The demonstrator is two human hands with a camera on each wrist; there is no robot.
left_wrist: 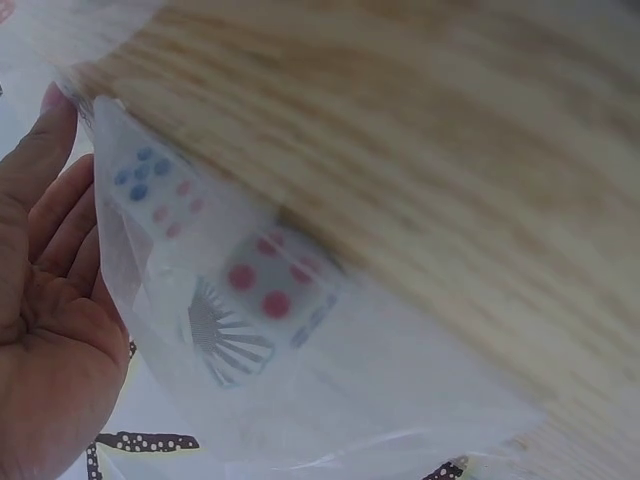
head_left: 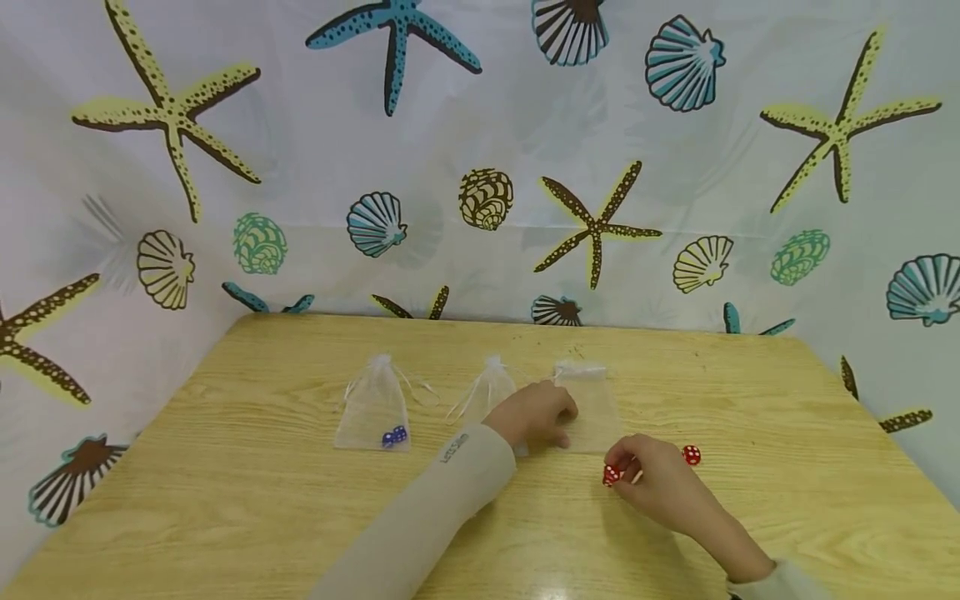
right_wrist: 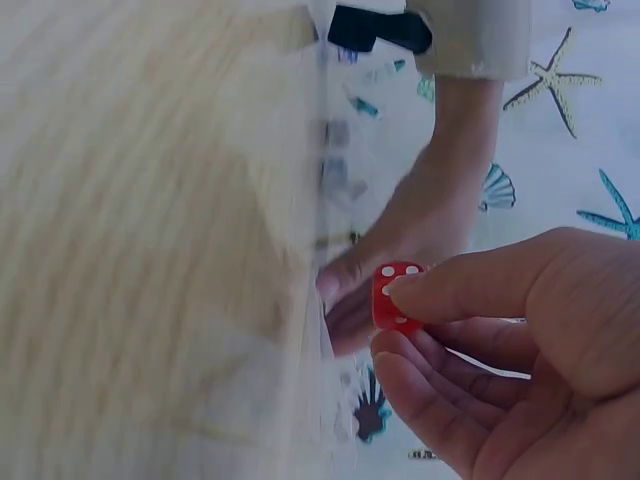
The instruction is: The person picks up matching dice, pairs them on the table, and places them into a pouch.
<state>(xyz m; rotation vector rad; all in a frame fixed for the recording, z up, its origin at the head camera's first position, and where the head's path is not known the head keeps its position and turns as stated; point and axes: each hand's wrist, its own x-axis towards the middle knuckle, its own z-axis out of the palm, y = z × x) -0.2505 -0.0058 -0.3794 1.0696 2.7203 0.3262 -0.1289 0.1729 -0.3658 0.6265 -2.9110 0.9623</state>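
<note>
My right hand (head_left: 656, 479) pinches a red die (right_wrist: 392, 296) with white pips between thumb and fingertips, low over the table in front of the right-hand sheer bag (head_left: 592, 408). A second red die (head_left: 692, 455) lies just beyond that hand. My left hand (head_left: 532, 415) is at the left edge of the right-hand bag, thumb apart from the bent fingers, its forearm crossing the table. Beside it lies the middle sheer bag (head_left: 491, 387), partly hidden by this hand; in the left wrist view it shows white dice (left_wrist: 270, 275) with red and blue pips inside.
At left, another sheer drawstring bag (head_left: 367, 408) lies flat with blue dice (head_left: 394, 436) in a lower corner. The wooden table (head_left: 247, 467) ends at a hanging cloth (head_left: 450, 275) printed with starfish and shells.
</note>
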